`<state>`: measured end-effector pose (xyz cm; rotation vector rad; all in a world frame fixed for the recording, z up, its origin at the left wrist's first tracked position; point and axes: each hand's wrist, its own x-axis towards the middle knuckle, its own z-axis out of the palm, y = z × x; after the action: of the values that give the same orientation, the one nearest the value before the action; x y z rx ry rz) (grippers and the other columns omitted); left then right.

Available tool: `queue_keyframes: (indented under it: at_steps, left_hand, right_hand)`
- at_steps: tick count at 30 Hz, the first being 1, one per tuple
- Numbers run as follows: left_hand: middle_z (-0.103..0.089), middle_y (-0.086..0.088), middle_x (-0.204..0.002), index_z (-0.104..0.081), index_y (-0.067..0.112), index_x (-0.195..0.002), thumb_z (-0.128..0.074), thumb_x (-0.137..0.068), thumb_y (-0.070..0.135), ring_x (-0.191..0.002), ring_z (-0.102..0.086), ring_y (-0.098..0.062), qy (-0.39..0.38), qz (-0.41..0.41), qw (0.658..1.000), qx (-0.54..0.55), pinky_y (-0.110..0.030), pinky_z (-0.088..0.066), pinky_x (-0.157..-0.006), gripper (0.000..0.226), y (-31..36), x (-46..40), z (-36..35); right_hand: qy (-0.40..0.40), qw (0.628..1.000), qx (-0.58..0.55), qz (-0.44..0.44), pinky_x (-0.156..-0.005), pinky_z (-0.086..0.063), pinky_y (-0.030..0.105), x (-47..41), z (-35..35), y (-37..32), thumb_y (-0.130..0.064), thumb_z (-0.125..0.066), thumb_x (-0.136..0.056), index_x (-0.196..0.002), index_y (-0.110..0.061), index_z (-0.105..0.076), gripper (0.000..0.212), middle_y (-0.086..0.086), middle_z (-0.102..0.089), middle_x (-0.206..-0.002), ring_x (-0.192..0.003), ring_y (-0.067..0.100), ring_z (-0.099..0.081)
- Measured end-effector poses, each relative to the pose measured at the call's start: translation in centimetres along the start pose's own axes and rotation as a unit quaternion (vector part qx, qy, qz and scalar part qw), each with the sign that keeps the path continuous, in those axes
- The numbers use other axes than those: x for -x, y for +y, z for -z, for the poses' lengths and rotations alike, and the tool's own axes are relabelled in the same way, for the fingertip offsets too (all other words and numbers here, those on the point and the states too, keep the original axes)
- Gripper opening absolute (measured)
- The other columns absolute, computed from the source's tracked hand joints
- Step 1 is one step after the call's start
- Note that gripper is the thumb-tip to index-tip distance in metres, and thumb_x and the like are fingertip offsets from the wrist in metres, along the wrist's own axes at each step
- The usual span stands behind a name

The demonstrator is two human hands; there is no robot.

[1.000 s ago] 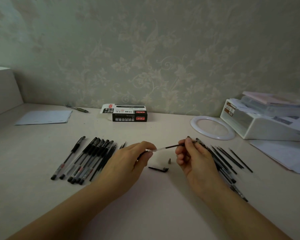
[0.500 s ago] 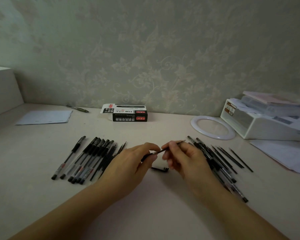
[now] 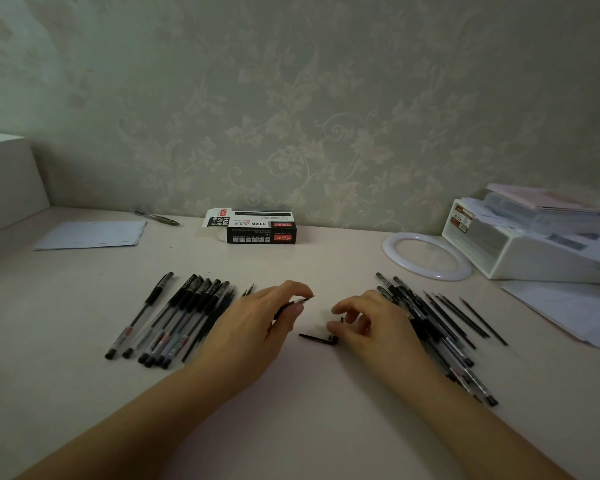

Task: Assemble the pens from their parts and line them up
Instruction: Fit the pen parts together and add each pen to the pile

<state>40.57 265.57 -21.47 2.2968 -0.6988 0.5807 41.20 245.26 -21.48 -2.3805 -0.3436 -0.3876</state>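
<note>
Fingers of the left hand pinch a pen for fitting; right hand, fingers loosely curled, reaches for the tip piece just beyond the cap.

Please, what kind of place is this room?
Probably a home desk or study corner: floral wallpaper behind a pale desk, with a pen box, loose paper sheets and a white storage box of papers.
</note>
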Motion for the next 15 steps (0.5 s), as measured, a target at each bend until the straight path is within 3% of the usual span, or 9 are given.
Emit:
queue_keyframes:
  at_steps: [6, 10, 15]
  left_hand:
    - [-0.05, 0.035, -0.077, -0.054, 0.038, -0.111, -0.043, -0.098, 0.035, -0.075, -0.06, -0.001, -0.004, 0.009, 1.0, 0.002, -0.029, -0.052, -0.066, 0.018, -0.2, 0.1, 0.0]
    - [-0.051, 0.035, -0.078, -0.054, 0.038, -0.109, -0.044, -0.098, 0.034, -0.076, -0.061, 0.001, -0.01, 0.019, 1.0, 0.008, -0.028, -0.053, -0.066, 0.016, -0.2, 0.2, -0.1]
    - [-0.052, 0.033, -0.077, -0.056, 0.036, -0.108, -0.046, -0.098, 0.031, -0.076, -0.061, 0.0, -0.018, 0.017, 1.0, 0.007, -0.029, -0.052, -0.067, 0.015, 0.0, 0.2, 0.0]
  right_hand:
    - [0.035, 0.999, -0.008, 0.023, -0.067, -0.042, 0.009, -0.1, 0.1, 0.0, -0.029, -0.071, -0.087, -0.092, -0.023, -0.074, 0.009, -0.008, -0.06, -0.086, -0.072, 0.005, -0.056]
    - [0.0, 1.0, 0.026, 0.013, -0.068, -0.038, 0.004, -0.1, -0.1, 0.7, -0.022, -0.073, -0.086, -0.097, -0.021, -0.073, 0.011, -0.007, -0.056, -0.089, -0.068, 0.003, -0.055]
    - [-0.008, 0.999, 0.033, 0.016, -0.069, -0.039, 0.006, -0.2, -0.1, 1.0, -0.011, -0.071, -0.086, -0.085, -0.018, -0.073, 0.007, -0.006, -0.061, -0.083, -0.071, 0.004, -0.056]
